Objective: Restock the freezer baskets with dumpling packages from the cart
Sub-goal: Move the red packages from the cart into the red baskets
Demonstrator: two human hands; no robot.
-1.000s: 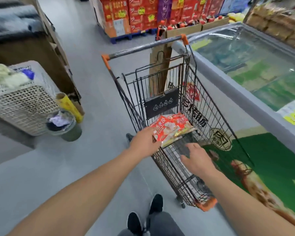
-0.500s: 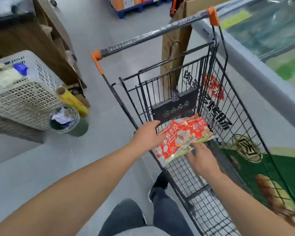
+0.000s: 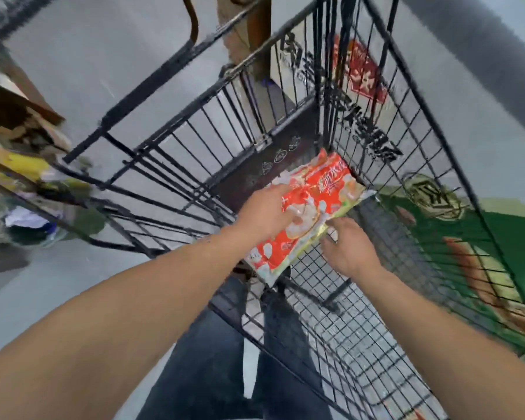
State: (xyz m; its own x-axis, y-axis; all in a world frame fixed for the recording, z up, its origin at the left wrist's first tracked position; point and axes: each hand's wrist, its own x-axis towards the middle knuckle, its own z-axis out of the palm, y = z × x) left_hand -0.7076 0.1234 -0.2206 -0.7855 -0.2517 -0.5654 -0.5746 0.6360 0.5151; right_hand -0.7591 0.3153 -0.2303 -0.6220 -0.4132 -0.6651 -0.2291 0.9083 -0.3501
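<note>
A stack of red dumpling packages [image 3: 315, 195] sits low inside the black wire cart [image 3: 376, 328], close to its folded child-seat panel. My left hand [image 3: 264, 213] grips the stack from the left, fingers spread over the top package. My right hand [image 3: 349, 250] holds the stack's lower right edge, fingertips tucked beneath it. The view is blurred by motion. The freezer's baskets are out of view; only its green printed side [image 3: 497, 231] shows through the cart's right wall.
The freezer's grey rim [image 3: 482, 71] runs along the upper right. A small bin with paper [image 3: 28, 219] and a yellow roll [image 3: 25, 165] stand on the floor at left. A brown cardboard piece [image 3: 243, 31] leans behind the cart. My legs are below the cart's near end.
My head has dropped closer over the cart. My right hand has gone from reaching in to holding the packages' lower edge, and my left hand has slid further over the top.
</note>
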